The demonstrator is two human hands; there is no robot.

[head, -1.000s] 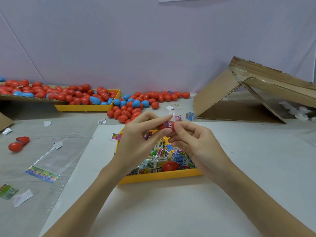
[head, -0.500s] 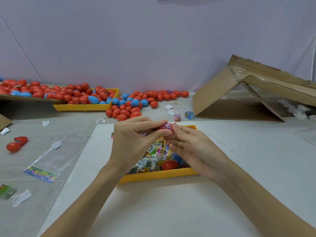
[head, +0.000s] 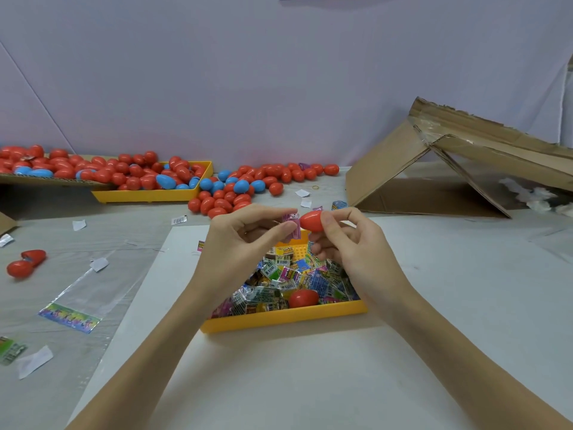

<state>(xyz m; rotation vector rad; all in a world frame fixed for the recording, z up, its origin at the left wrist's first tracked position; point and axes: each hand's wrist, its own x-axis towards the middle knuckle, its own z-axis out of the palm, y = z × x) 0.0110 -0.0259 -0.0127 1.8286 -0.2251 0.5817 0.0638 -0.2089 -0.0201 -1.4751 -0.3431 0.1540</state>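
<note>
Egg (head: 311,220) pinched in right hand (head: 348,243) above tray (head: 279,321). Left hand (head: 240,243) pinches pink packet (head: 293,227) just beside it. Packet looks not yet inside, closing left to do. Red piece (head: 303,298) lies in tray.

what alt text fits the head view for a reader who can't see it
A person's left hand pinches a small pink packet beside a red plastic egg held in the right hand, above a yellow tray of printed packets. Red and blue eggs are heaped farther back, with an opened cardboard box at right.
</note>
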